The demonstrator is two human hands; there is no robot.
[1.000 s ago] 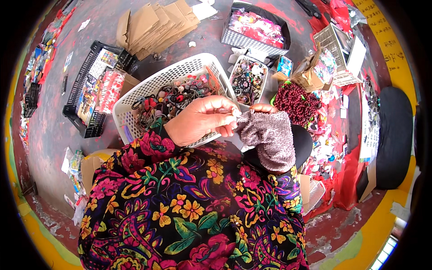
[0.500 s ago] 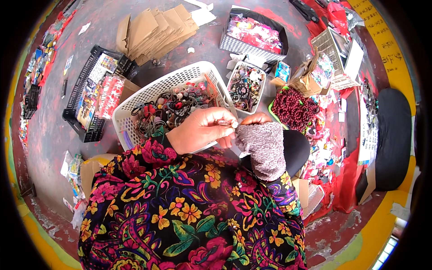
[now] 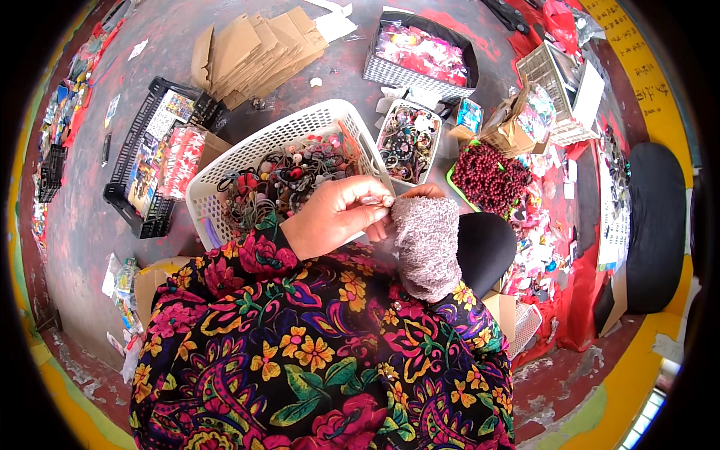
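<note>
While the left hand (image 3: 334, 215) works just beyond the person's flowered black top (image 3: 322, 345), a white perforated basket (image 3: 279, 124) stands on its far side, filled with tangled hair ties (image 3: 294, 163), mostly dark, with red, pink and pale beads among them. Right of it, a small white tray (image 3: 437, 146) holds dark and colourful little pieces, and a green-rimmed tray (image 3: 460, 193) is heaped with dark red beads (image 3: 491, 176). Farther off, a dark-lined white basket (image 3: 411, 85) contains pink and red packets (image 3: 422, 54). To the left, a black crate (image 3: 122, 186) carries printed cards and a red-and-white packet (image 3: 182, 161).

Pinched between the left thumb and fingers is a small pale piece (image 3: 388, 200), partly hidden, with a slight shine; it sits over the basket's near right corner. The right hand (image 3: 420, 192) meets it there, but fluffy grey-mauve fabric (image 3: 427, 247) covers its wrist and much of the hand, so I cannot tell whether its fingers grip anything.

The grey floor (image 3: 86, 247) shows red patches; flattened cardboard (image 3: 259, 58) lies far left, and a black padded seat (image 3: 655, 229) stands far right.
</note>
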